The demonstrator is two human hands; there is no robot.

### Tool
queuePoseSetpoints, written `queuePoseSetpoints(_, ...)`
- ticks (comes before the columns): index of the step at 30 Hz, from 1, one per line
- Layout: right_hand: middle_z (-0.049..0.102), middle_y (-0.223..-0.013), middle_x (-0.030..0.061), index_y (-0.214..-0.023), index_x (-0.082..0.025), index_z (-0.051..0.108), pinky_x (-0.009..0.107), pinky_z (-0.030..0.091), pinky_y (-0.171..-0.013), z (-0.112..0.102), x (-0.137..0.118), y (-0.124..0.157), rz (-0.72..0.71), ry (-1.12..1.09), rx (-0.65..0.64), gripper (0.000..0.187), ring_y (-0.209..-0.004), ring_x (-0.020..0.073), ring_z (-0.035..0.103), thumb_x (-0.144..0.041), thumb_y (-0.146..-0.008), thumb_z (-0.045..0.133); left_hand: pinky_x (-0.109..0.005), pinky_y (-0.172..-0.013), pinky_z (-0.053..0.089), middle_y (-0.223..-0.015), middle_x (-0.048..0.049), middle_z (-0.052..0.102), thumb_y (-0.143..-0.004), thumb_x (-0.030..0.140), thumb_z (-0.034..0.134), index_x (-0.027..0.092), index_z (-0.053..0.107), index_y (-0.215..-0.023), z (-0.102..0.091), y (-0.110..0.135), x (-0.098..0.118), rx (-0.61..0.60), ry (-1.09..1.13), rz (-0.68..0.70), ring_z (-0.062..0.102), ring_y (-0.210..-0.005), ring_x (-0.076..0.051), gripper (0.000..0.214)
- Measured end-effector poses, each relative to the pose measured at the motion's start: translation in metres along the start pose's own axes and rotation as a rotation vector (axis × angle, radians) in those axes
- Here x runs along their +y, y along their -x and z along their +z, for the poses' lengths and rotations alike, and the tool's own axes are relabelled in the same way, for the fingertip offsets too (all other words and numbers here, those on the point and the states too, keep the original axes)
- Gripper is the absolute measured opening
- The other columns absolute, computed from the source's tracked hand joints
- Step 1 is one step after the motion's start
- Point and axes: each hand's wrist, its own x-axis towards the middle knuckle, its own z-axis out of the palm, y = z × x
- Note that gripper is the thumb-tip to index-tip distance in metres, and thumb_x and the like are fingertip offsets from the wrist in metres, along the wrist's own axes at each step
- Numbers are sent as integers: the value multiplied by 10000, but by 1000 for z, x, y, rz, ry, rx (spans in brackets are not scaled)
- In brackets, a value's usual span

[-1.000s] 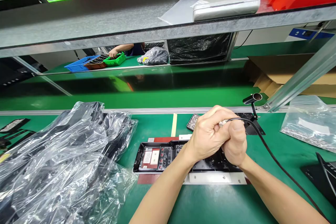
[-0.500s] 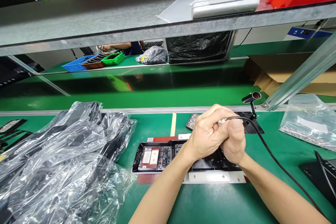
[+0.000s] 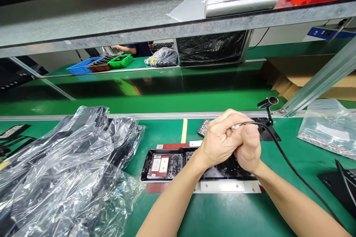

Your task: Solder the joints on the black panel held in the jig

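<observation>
Both my hands are closed together above a black plastic housing (image 3: 178, 163). My left hand (image 3: 219, 137) has its fingers curled at the whitish end of a black cable (image 3: 283, 155). Pressed against it, my right hand (image 3: 247, 150) is also closed, its thumb up beside the cable. What lies inside the two hands is hidden. From there the cable arches over and runs down to the lower right. The open housing lies in a fixture with metal strips (image 3: 228, 186); red parts and a label show in its left section, while my hands and left forearm cover much of the rest.
Plastic-wrapped dark parts (image 3: 83, 155) fill the left side. Behind my hands are a small tray of screws (image 3: 204, 127) and a black stand with a tube holder (image 3: 267, 102). At right lies a bag of small parts (image 3: 325, 129). A metal shelf (image 3: 125, 31) spans above.
My hands keep nearly the same closed pose over the housing. The view has shifted very slightly. In the background, another person's arm has moved a little.
</observation>
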Motion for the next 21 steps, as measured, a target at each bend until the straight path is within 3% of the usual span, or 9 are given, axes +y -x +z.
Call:
queuePoseSetpoints(14, 322, -608, -16, -618, -222, 410, 321, 304, -539, -2, 1, 1, 38, 28, 24, 583, -578, 142, 306, -704, -940, 465, -330, -882, 552, -1034, -104, 713, -1019, 472, 562, 154, 729, -1043, -1, 0, 1, -1, -40, -13, 673, -983, -195, 360)
queuePoseSetpoints(21, 339, -614, -13, -617, -219, 404, 320, 298, -537, -2, 1, 1, 18, 21, 9, 576, -578, 140, 317, -682, -952, 472, -326, -875, 565, -1039, -107, 719, -1012, 492, 571, 154, 727, -1032, -1, 0, 2, 1, -55, -23, 681, -982, -193, 373)
